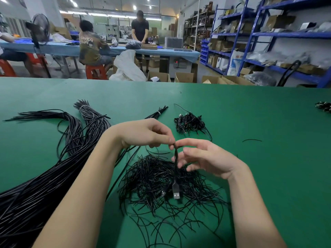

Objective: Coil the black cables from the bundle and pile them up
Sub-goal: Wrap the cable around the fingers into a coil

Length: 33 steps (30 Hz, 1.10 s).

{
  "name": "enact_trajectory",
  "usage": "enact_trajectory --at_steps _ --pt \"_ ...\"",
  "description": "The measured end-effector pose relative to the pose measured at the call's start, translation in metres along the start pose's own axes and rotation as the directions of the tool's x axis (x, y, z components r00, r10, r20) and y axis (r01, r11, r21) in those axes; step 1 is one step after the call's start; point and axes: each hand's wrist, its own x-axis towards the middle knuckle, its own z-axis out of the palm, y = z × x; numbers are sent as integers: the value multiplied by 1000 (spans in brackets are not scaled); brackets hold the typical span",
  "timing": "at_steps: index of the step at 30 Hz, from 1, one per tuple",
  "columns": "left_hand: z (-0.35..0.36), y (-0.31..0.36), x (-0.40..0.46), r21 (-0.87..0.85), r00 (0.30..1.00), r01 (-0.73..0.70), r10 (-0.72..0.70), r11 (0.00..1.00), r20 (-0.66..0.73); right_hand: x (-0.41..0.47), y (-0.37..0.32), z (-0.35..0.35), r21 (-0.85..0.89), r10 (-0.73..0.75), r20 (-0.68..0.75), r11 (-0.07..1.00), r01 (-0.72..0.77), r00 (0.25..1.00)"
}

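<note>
My left hand (143, 133) pinches the top of a black USB cable (175, 169) that hangs down, its silver plug dangling over a heap of thin black twist ties (166, 187). Beside the cable, my right hand (206, 158) has its fingers spread and its fingertips touching or nearly touching the cable. A big bundle of long black cables (44, 179) sweeps across the left of the green table (250, 122). A small pile of coiled cables (189, 123) lies beyond my hands.
A tied thin bundle (157, 113) lies behind my left hand. One loose tie (252, 140) and another dark coil pile (324, 106) sit at the right. Past the table's far edge are people at a blue table, cardboard boxes and blue shelves.
</note>
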Motion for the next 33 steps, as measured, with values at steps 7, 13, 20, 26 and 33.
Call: enact_trajectory --at_steps 7,13,20,26,33 --pt "1 4 2 -71 997 -79 78 994 -17 12 -3 15 70 -24 -109 997 31 994" --pt "3 6 2 -141 984 -180 180 974 -9 27 -2 32 -99 -12 -260 995 -15 965" --pt "-20 4 -22 -119 991 -124 129 985 41 29 -3 21 64 -43 -491 994 84 870" --pt "-31 -4 -30 88 964 256 -260 963 47 21 -4 6 225 -36 -560 955 193 828" --pt "-35 -22 -20 461 731 652 -660 602 -172 23 0 6 234 -26 -598 950 205 801"
